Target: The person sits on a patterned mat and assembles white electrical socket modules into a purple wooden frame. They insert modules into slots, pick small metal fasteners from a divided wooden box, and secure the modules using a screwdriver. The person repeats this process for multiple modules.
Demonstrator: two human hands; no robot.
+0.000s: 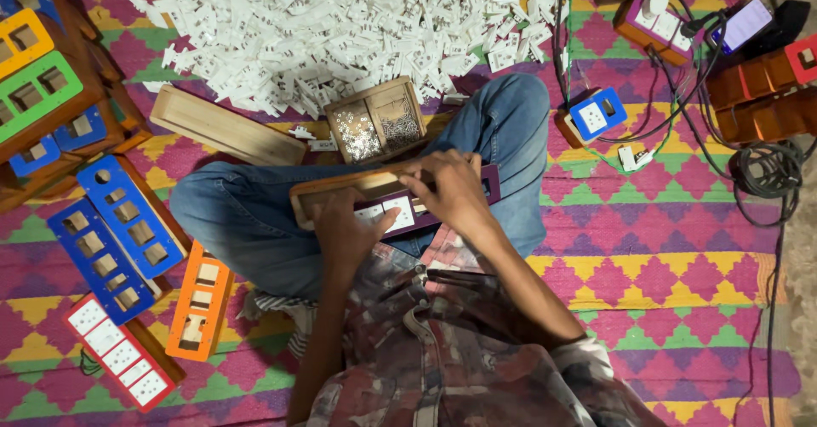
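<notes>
Switchboard box [340, 190] — a long wooden case with a purple face plate [489, 184] — lies across my lap on the blue-jeaned knees [247, 214], and I see plenty crowding it. Just beyond sits a small wooden tray [377, 120] with two compartments of tiny metal screws, beside a bare wooden case [223, 126], and behind both spreads a big heap of white plastic switch parts [340, 18]. On my left lie blue [128, 214], orange [200, 299] and red [119, 350] boards; to the right, a tangle of cables [681, 112] and a blue socket box [596, 114] on the zigzag woven mat [681, 265].

My left hand [345, 231] rests on the near edge of the box, fingers curled over the white switches [387, 214], gripping the case from below (as far as I can tell). My right hand [451, 193] lies on top of the plate, fingers bent and pressing down — it covers the middle of the box, closed loosely on it.
</notes>
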